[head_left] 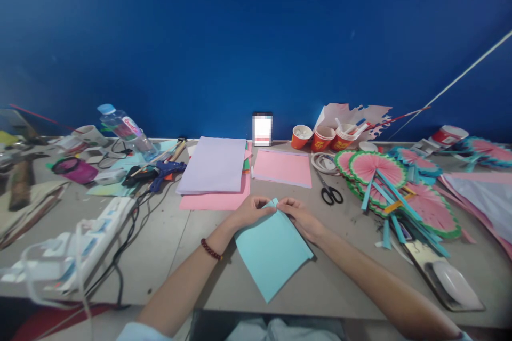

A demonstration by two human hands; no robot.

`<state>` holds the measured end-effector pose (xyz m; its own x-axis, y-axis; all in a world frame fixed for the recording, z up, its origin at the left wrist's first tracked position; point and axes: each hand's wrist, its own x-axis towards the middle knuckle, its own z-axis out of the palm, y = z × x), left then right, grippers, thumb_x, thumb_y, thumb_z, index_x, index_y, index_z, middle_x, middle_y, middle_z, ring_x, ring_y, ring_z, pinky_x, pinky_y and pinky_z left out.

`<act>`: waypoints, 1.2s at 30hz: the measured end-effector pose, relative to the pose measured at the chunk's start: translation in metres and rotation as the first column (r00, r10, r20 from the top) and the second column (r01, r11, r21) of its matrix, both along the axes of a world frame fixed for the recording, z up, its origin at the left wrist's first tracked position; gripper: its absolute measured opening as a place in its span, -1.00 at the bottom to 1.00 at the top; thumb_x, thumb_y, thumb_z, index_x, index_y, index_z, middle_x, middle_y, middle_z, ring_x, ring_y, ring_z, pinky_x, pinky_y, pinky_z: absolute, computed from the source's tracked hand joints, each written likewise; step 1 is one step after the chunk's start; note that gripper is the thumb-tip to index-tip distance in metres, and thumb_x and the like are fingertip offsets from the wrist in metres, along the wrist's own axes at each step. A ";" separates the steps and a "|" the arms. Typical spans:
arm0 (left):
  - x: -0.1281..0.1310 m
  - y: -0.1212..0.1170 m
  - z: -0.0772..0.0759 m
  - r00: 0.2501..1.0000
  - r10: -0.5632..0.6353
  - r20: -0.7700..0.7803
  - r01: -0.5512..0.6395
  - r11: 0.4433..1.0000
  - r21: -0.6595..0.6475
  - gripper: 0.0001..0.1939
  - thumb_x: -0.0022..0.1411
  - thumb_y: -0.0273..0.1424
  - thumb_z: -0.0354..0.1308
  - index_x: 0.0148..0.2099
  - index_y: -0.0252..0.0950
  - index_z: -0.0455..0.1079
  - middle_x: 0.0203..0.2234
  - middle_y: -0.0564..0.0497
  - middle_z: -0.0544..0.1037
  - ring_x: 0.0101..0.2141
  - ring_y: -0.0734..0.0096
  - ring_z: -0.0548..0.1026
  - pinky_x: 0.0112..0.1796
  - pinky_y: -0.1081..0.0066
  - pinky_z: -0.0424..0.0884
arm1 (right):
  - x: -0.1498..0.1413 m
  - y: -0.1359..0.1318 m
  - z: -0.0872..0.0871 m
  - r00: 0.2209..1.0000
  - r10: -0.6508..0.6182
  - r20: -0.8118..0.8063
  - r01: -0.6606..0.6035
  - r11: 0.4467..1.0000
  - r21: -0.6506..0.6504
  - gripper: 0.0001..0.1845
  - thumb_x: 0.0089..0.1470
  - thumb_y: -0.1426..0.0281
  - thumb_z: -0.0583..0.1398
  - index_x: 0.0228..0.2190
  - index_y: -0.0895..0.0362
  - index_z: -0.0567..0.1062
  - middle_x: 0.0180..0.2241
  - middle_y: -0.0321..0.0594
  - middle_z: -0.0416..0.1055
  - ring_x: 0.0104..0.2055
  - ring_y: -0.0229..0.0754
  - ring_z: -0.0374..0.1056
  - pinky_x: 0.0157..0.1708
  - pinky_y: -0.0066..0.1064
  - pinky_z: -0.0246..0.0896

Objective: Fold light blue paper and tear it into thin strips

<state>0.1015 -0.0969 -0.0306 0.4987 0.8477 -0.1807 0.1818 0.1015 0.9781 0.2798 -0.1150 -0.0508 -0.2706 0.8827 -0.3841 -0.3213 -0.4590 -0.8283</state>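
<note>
Left hand [254, 213] and right hand [302, 218] pinch blue paper [270, 258] at its far corner over the near counter [156, 245], long diagonal running far to near; far right, a red cup [301, 141] holds white bits [303, 132], another cup [340, 143] pens [362, 129].

Craft workspace: grey worktable [188, 272] against plain blue wall [256, 37], wall well beyond fingers [288, 204]. Signs of papercraft: lilac and pink paper stack [216, 165] past fingers, to left; black-handled scissors [328, 188] ahead, to right; watermelon-patterned paper fans [363, 167] farther right of fingers; red paper cups [321, 141] beyond fingers, to right, one holding pen-like sticks; blue glue gun [163, 170] farther left, ahead; white power strip [104, 229] well left of fingers.
</note>
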 end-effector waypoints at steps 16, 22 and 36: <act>0.002 -0.003 0.003 1.000 -0.028 0.000 0.028 0.999 0.037 -0.56 -0.01 -0.05 0.20 -0.53 -0.36 0.28 -0.62 0.13 0.22 -0.56 0.58 0.16 -0.54 0.54 0.10 | 0.001 0.000 0.003 1.000 0.017 0.022 -0.018 1.000 0.017 -0.67 -0.33 0.22 0.42 -0.53 0.15 0.48 -0.61 -0.35 0.42 -0.60 -0.34 0.21 -0.52 -0.44 0.07; 0.001 -0.003 0.000 1.000 0.001 0.021 -0.001 1.000 -0.006 -0.56 -0.01 -0.04 0.21 -0.49 -0.37 0.31 -0.61 0.12 0.24 -0.55 0.57 0.19 -0.53 0.54 0.13 | -0.002 0.001 0.003 1.000 -0.012 0.015 0.012 1.000 -0.002 -0.67 -0.33 0.21 0.42 -0.55 0.15 0.48 -0.62 -0.35 0.42 -0.61 -0.35 0.21 -0.53 -0.45 0.08; -0.001 -0.003 -0.001 0.998 0.022 0.061 -0.015 0.993 -0.116 -0.58 -0.04 -0.10 0.26 -0.35 -0.41 0.44 -0.54 0.04 0.42 -0.52 0.51 0.33 -0.49 0.51 0.23 | 0.001 0.002 0.003 0.999 0.046 -0.004 -0.046 0.999 -0.020 -0.65 -0.33 0.21 0.41 -0.53 0.16 0.47 -0.63 -0.35 0.41 -0.63 -0.35 0.21 -0.55 -0.46 0.06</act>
